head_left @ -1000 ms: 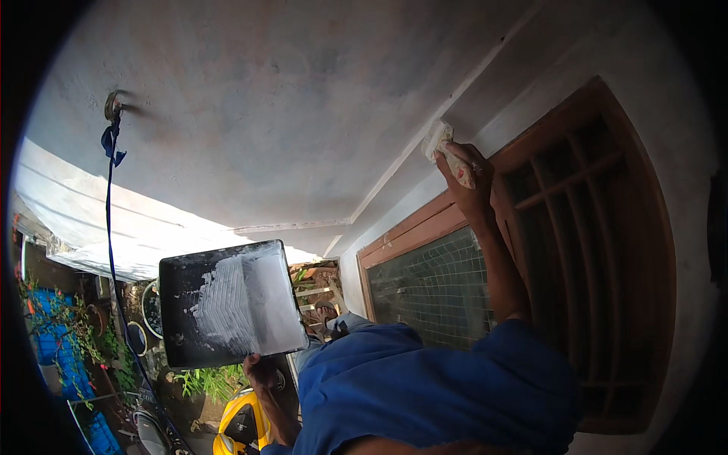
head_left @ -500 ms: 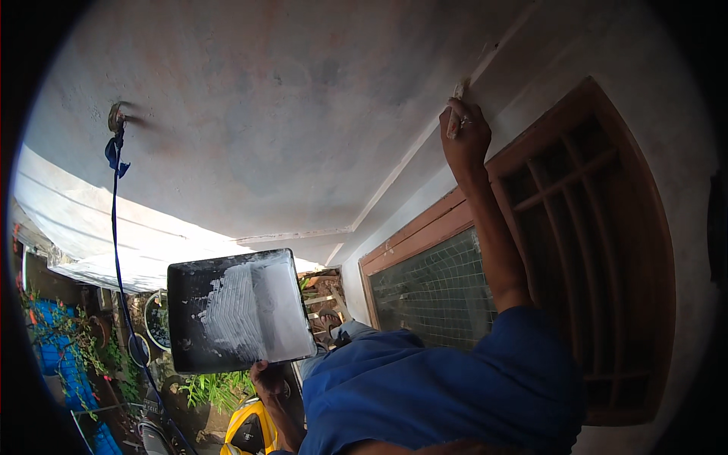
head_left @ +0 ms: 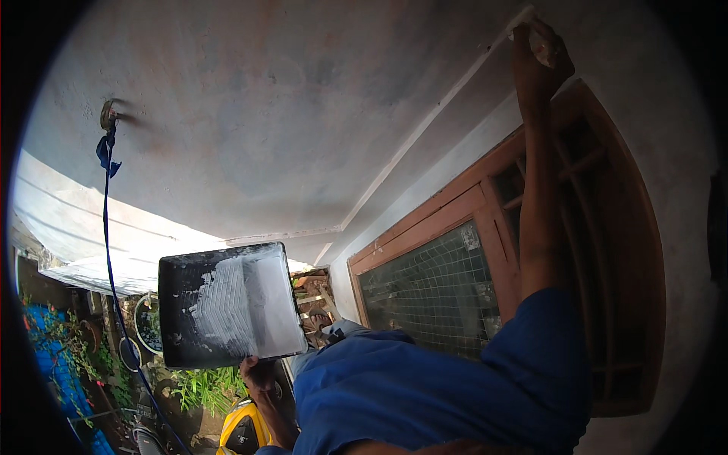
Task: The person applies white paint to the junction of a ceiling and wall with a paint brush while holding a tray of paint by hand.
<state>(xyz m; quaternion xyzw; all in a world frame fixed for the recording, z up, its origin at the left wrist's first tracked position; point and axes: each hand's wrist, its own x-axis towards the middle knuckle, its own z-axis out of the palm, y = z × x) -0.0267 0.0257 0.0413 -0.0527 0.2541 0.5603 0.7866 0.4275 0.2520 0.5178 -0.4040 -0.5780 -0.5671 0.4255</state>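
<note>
High at the right, my right hand [head_left: 540, 68] is closed on a paint-smeared brush [head_left: 543, 47], partly hidden by my fingers, held up at a pale trim strip [head_left: 409, 144] along the ceiling [head_left: 265, 114]; whether its bristles touch there I cannot tell. Low at the centre left, my left hand [head_left: 256, 373] grips the lower edge of a black paint tray [head_left: 189, 303], which has white paint over much of its ribbed slope and right end.
A wooden-framed window [head_left: 417, 280] and louvred panel [head_left: 607, 265] line the right wall. A dark cord [head_left: 111, 243] hangs from a ceiling fitting [head_left: 108, 114]. Below are plants [head_left: 197, 390], a yellow vehicle [head_left: 241, 428], a blue tarp-like sheet [head_left: 53, 356] and my sandalled foot [head_left: 320, 322].
My right hand and brush have moved up and to the right along the trim, with the arm stretched further. The tray in my left hand shifted only slightly.
</note>
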